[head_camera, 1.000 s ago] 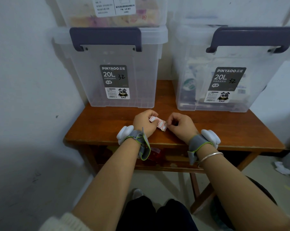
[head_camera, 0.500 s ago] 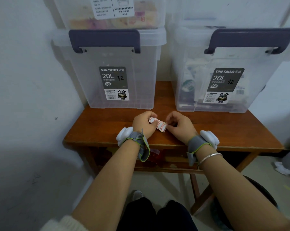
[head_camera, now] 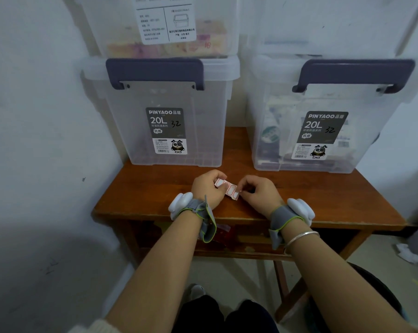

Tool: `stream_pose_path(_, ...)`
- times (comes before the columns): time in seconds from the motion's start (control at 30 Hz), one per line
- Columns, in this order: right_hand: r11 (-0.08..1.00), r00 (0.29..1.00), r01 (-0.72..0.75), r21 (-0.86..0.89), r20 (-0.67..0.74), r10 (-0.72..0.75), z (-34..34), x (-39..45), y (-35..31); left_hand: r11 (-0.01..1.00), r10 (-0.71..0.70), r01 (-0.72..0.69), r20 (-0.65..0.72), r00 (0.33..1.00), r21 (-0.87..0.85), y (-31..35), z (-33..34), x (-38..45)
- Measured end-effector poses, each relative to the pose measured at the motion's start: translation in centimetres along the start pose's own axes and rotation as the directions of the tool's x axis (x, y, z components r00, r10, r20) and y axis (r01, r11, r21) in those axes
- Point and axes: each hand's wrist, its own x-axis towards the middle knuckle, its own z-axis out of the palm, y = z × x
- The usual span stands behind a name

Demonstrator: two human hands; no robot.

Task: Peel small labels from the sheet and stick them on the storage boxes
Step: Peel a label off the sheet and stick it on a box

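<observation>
A small strip of red-bordered white labels, the label sheet [head_camera: 228, 188], is held just above the wooden table [head_camera: 155, 188]. My left hand [head_camera: 206, 188] grips its left end. My right hand [head_camera: 259, 192] pinches the strip's right corner with thumb and forefinger. Behind the hands stand two clear storage boxes with dark purple handles: the left box [head_camera: 169, 109], which looks nearly empty, and the right box [head_camera: 323, 116], which holds packets. A third clear box [head_camera: 164, 25] is stacked on the left one.
A white wall closes in on the left [head_camera: 35, 116]. A shelf under the tabletop holds a red packet [head_camera: 223, 233]. Crumpled white paper [head_camera: 407, 253] lies on the floor at the right. My knees show at the bottom edge.
The view has tilted slightly, so the boxes sit lower in frame. Both hands stay together on the label strip, the right fingers still working at its right end.
</observation>
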Motion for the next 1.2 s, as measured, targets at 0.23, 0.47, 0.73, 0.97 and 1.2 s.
stream_pose_path(0.23,1.0,1.0,-0.005,-0.019,-0.01,0.005,-0.07,-0.12,-0.15,1.0,-0.018,0.018,0.009,1.0,-0.014,0.2,-0.05,-0.09)
stream_pose_path(0.47,1.0,0.999,-0.002,-0.005,-0.046,0.002,0.07,0.06,-0.09,0.998,-0.044,0.043,-0.023,0.999,-0.039,0.15,-0.17,0.12)
stream_pose_path(0.73,0.999,0.994,0.004,-0.053,-0.11,-0.009,0.17,0.0,0.15,0.996,-0.079,0.075,-0.098,0.992,-0.045,0.22,-0.3,-0.21)
stream_pose_path(0.97,0.999,0.994,0.006,-0.043,-0.113,-0.011,0.13,0.08,0.38,0.995,-0.099,0.101,-0.133,0.986,0.01,-0.13,-0.08,0.12)
stream_pose_path(1.2,1.0,0.988,0.012,-0.007,-0.152,-0.013,0.14,-0.11,0.04,0.99,-0.094,0.112,-0.181,0.979,0.091,-0.24,0.09,0.28)
